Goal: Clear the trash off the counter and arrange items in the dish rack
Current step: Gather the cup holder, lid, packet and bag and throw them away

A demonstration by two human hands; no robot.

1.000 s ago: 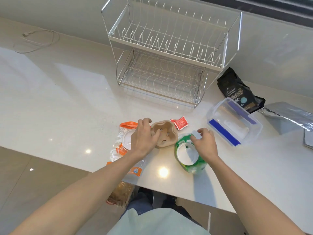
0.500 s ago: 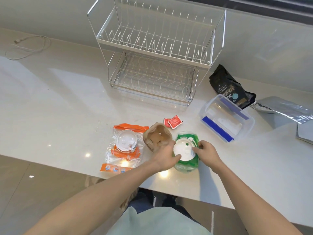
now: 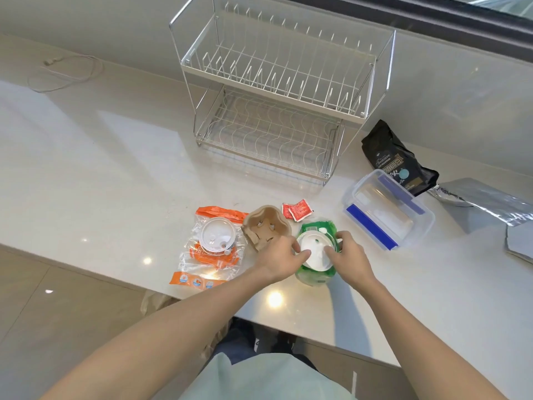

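Near the worktop's front edge — my left hand and right hand both pinch the white lid on the green bag.

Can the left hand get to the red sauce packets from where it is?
Probably yes. The red sauce packets lie flat and uncovered just beyond the cardboard cup carrier, nothing on top. But the left hand is busy on the white lid and would have to let go first.
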